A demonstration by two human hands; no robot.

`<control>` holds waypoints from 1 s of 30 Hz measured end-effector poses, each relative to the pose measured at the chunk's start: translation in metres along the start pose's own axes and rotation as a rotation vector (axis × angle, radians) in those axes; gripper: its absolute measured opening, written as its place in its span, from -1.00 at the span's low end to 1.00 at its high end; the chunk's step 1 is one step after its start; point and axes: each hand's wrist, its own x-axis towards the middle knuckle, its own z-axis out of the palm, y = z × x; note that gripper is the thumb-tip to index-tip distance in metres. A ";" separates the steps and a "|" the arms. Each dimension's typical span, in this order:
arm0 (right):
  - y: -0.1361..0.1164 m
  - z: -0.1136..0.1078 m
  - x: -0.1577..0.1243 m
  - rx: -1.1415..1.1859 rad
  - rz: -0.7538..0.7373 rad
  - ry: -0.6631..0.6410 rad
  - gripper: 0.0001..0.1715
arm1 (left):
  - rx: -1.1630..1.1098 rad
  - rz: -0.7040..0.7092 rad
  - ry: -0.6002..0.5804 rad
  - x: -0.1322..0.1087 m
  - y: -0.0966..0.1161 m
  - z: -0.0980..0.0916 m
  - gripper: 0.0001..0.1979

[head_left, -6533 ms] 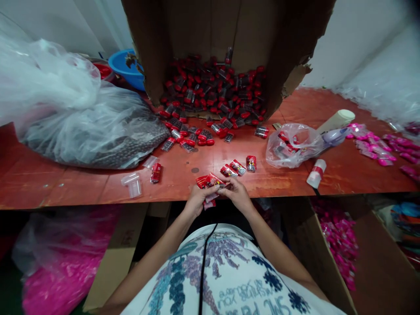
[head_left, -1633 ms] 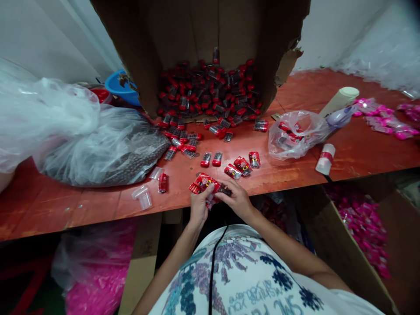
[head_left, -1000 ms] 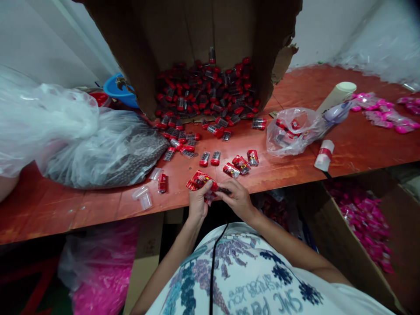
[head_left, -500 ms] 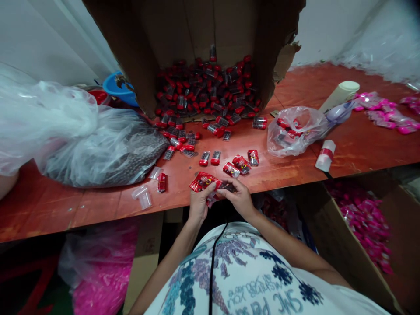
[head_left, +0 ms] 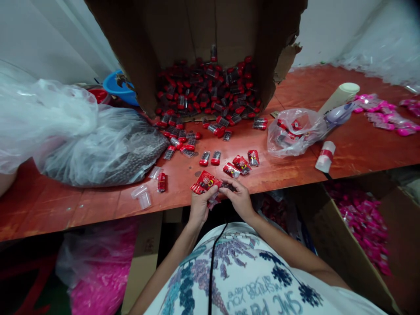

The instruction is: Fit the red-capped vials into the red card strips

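Close to the table's front edge, my left hand (head_left: 200,205) grips red printed wrappers (head_left: 206,180) between thumb and fingers. My right hand (head_left: 240,197) touches the left at the thumbs and pinches a small dark clear-sided container (head_left: 229,187). Just beyond the hands lie several red wrapped pieces (head_left: 241,164) and two clear containers with red ends (head_left: 210,158). A small red roll (head_left: 162,182) rests to the left, beside empty clear plastic pieces (head_left: 142,196).
A large cardboard box (head_left: 282,57) on its side holds many red-ended containers (head_left: 210,89). Left is a plastic bag of dark beads (head_left: 108,148); right are an open clear bag (head_left: 288,144) and a white roll (head_left: 325,156). Pink packets fill a box (head_left: 365,227) below.
The red wrappers in my left hand have tilted up a little and show more of their printed face. Both hands stay in nearly the same place.
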 end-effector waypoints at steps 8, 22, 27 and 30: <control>-0.001 0.004 0.002 0.035 0.006 0.011 -0.70 | -0.025 -0.009 0.084 -0.001 -0.002 0.004 -0.72; -0.002 0.003 -0.002 -0.113 -0.013 0.072 -0.75 | -0.027 -0.001 0.162 -0.005 -0.009 -0.001 -0.71; -0.003 -0.001 0.000 -0.123 -0.046 0.004 -0.72 | -0.028 0.009 0.124 -0.005 -0.007 0.001 -0.73; -0.003 -0.005 0.002 -0.055 -0.054 -0.109 -0.64 | -0.038 0.027 0.111 -0.001 0.000 -0.002 -0.73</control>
